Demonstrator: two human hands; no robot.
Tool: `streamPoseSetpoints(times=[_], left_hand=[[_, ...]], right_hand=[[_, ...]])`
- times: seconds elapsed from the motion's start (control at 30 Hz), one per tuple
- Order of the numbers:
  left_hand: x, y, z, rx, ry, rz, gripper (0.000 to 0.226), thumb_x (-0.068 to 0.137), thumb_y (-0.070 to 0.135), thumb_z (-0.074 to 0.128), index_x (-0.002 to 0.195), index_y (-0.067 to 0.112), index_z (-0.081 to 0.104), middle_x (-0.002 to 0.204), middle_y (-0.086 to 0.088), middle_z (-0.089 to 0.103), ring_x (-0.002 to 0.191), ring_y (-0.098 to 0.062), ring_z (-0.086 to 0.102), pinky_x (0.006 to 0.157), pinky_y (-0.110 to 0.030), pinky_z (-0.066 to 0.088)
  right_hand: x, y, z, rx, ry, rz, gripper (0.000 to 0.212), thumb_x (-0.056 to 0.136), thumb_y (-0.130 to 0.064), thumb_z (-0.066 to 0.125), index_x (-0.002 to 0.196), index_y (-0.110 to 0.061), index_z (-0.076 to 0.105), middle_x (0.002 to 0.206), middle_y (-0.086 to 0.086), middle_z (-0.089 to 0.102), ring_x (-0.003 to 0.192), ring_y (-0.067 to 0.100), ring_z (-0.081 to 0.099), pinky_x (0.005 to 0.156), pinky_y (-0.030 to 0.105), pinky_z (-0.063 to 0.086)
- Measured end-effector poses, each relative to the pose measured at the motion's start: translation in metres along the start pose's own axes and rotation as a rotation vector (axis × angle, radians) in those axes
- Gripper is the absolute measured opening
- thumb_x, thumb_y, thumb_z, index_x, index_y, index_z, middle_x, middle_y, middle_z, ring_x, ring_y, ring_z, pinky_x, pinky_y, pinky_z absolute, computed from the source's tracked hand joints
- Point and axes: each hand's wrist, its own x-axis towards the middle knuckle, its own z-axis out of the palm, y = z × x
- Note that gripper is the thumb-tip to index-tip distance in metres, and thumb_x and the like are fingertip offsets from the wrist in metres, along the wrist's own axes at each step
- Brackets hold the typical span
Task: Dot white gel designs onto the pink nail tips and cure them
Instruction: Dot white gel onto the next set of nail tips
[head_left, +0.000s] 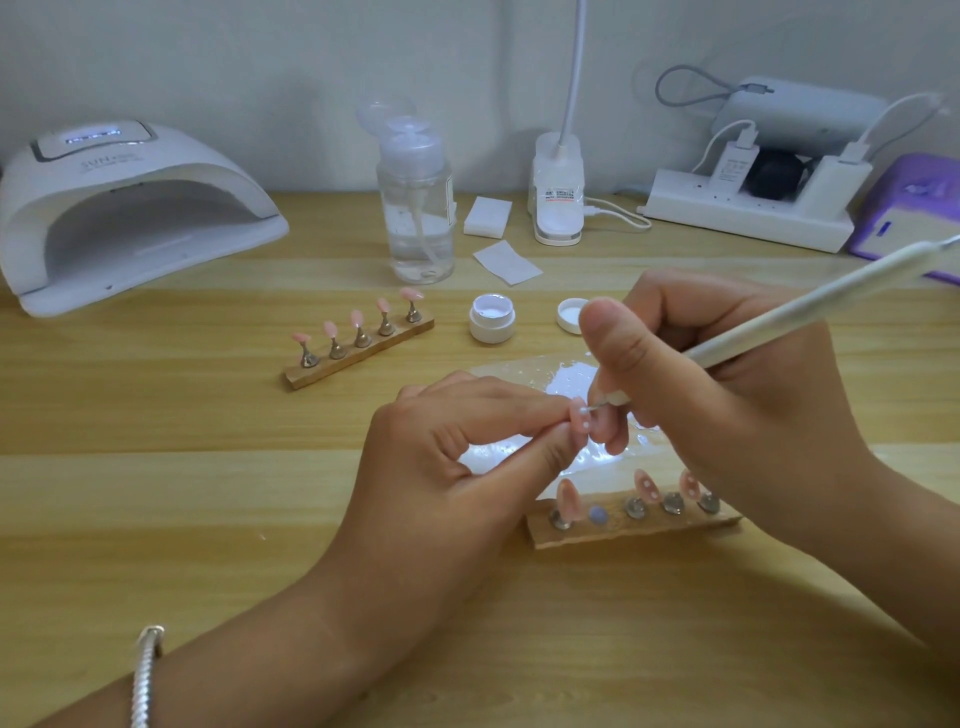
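My left hand (457, 447) pinches a pink nail tip (581, 422) between thumb and forefinger above the table. White dots show on it. My right hand (717, 395) grips a white dotting pen (769, 322), and its fine point touches the upper edge of that tip. Below lies a wooden holder (634, 525) with three pink tips standing on it; two at the right carry white dots, and one peg is bare. A second wooden holder (358, 348) farther back bears several plain pink tips. An open white gel jar (492, 323) stands beside its lid (571, 315).
A white curing lamp (124, 213) sits at the back left, its opening facing me. A clear pump bottle (415, 208), white wipes (506, 260), a desk lamp base (557, 197), a power strip (748, 208) and a purple device (914, 213) line the back. A shiny foil sheet (566, 379) lies under my hands.
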Motion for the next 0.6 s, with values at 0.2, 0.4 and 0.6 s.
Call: streamPoseSetpoints(times=[0.2, 0.4, 0.6], left_hand=[[-0.0006, -0.0002, -0.0003, -0.004, -0.002, -0.001, 0.009, 0.087, 0.026, 0.072, 0.089, 0.028, 0.080, 0.090, 0.022, 0.075, 0.091, -0.011, 0.069, 0.089, -0.050, 0.046], [-0.0001, 0.0014, 0.0000, -0.002, 0.005, 0.009, 0.009, 0.087, 0.027, 0.071, 0.089, 0.030, 0.079, 0.089, 0.023, 0.075, 0.090, -0.012, 0.069, 0.089, -0.051, 0.046], [-0.0002, 0.0005, 0.0005, -0.011, 0.008, -0.017, 0.010, 0.085, 0.028, 0.072, 0.089, 0.027, 0.080, 0.090, 0.022, 0.075, 0.094, -0.012, 0.070, 0.091, -0.051, 0.045]], right_hand=[[0.0001, -0.0002, 0.0001, 0.009, -0.003, 0.000, 0.034, 0.092, -0.021, 0.061, 0.061, -0.008, 0.056, 0.051, 0.002, 0.063, 0.043, 0.009, 0.060, 0.047, 0.012, 0.043], [0.0002, 0.0013, -0.0009, 0.001, -0.002, -0.005, 0.034, 0.093, -0.019, 0.061, 0.062, -0.006, 0.056, 0.050, 0.001, 0.063, 0.042, 0.008, 0.059, 0.048, 0.011, 0.043], [0.0003, 0.0023, -0.0024, 0.051, 0.006, -0.013, 0.036, 0.094, -0.019, 0.058, 0.062, -0.004, 0.055, 0.050, 0.001, 0.062, 0.042, 0.009, 0.058, 0.047, 0.013, 0.043]])
